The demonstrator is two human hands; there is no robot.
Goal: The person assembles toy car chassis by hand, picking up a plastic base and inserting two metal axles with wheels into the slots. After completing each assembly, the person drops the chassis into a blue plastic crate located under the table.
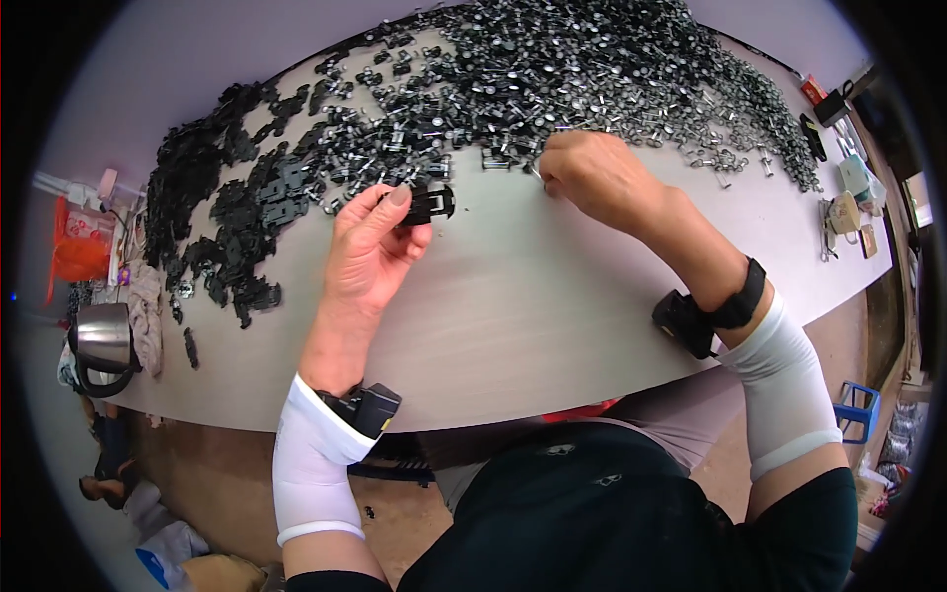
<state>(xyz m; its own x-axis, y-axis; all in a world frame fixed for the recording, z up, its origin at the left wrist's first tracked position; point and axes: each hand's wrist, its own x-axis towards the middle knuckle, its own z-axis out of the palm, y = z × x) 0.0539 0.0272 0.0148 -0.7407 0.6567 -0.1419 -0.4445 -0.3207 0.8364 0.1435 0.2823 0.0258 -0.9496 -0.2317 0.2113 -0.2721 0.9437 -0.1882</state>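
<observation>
The left hand [367, 247] pinches a black plastic part [418, 210] between thumb and fingers, its far end with the pale cutout sticking out to the right of the fingertips; holding it there, thumb clear of the cutout, should keep that end easy to reach and see. The right hand [604, 176] has its fingers curled in, with a shiny sliver [536, 174] just beside the tips; whether they grip it, I cannot tell. A light, fingertip-only pinch looks best for so small a piece. Just beyond both hands, a heap of black and silver pieces [582, 69] crowds close, its loose edge lying between them, so a careless knuckle could drag strays along. Left of the left fingers lie dark flat parts [202, 158]; well beyond these, nearer the body, stands a kettle [105, 333].
</observation>
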